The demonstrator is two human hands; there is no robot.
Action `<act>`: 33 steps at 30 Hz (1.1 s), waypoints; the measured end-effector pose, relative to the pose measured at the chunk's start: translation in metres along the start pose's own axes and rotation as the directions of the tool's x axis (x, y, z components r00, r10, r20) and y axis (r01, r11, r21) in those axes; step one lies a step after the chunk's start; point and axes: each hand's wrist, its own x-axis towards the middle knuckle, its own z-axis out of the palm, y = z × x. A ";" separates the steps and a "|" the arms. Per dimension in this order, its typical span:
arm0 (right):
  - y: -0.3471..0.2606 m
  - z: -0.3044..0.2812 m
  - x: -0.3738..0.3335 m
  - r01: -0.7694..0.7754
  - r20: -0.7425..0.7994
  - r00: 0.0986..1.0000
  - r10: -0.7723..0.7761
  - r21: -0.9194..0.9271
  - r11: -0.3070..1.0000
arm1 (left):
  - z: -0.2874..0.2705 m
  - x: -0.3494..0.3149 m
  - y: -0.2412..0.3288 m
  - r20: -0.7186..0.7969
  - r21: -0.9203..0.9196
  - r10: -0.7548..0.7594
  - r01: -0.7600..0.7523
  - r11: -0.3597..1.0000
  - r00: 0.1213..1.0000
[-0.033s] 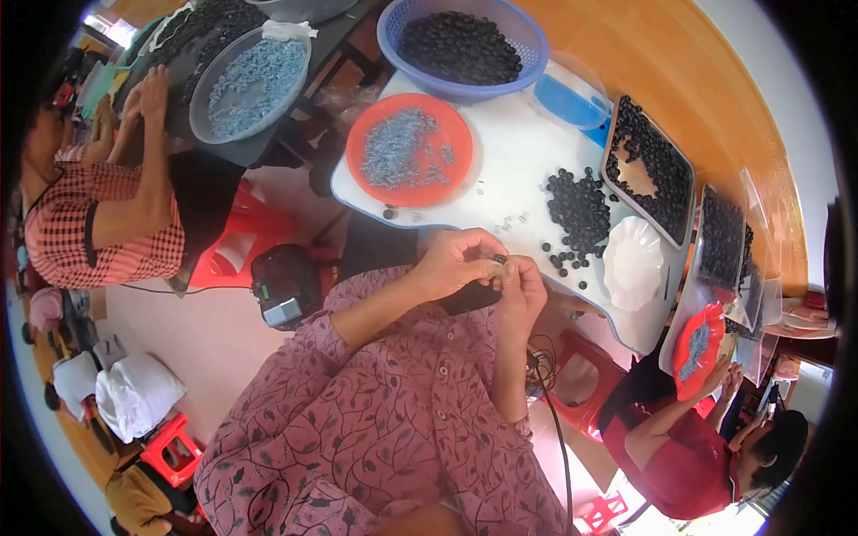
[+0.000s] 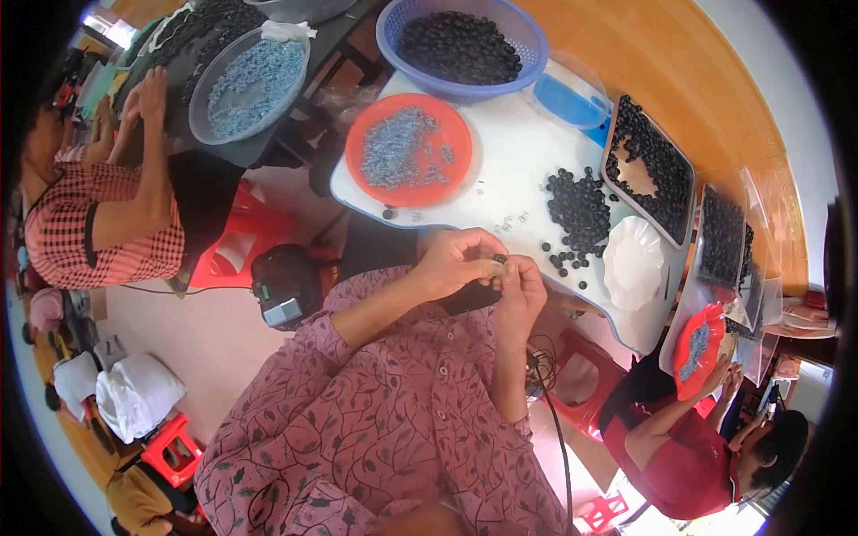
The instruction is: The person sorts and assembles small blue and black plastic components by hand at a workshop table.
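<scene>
My left hand point(image 2: 460, 265) and my right hand point(image 2: 522, 288) meet in front of my chest, at the near edge of the white table point(image 2: 500, 192). Their fingertips are pinched together around a small black round piece point(image 2: 500, 259), which the fingers partly cover. Beyond my left hand, a red-orange plate point(image 2: 458, 134) holds many small clear-bluish pieces. A few small clear pieces point(image 2: 511, 220) lie loose on the tabletop just past my fingers. Farther right is a loose heap of black round pieces point(image 2: 579, 213).
A purple basket point(image 2: 389, 45) of black pieces stands at the back. Right are a tray point(image 2: 684, 210) of black pieces and a white scalloped dish point(image 2: 633, 264). Co-workers sit left point(image 2: 107, 214) and right point(image 2: 679, 464). A cable point(image 2: 561, 438) hangs by my right arm.
</scene>
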 end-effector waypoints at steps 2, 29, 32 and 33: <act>-0.001 0.001 0.001 0.025 -0.016 1.000 -0.025 -0.018 1.000 | 0.002 0.001 0.003 -0.016 -0.012 -0.032 0.032 0.999 0.999; 0.016 -0.021 0.011 -0.039 -0.227 0.973 -0.030 -0.294 0.955 | -0.027 0.109 0.028 0.151 0.921 0.508 -0.307 0.239 0.848; 0.017 -0.024 0.013 -0.016 -0.208 0.977 -0.052 -0.314 0.949 | -0.009 0.097 -0.002 0.103 0.934 0.354 -0.213 0.286 0.929; 0.022 -0.026 0.013 0.026 -0.191 0.977 -0.094 -0.333 0.942 | -0.005 0.097 -0.008 0.106 0.933 0.352 -0.215 0.287 0.930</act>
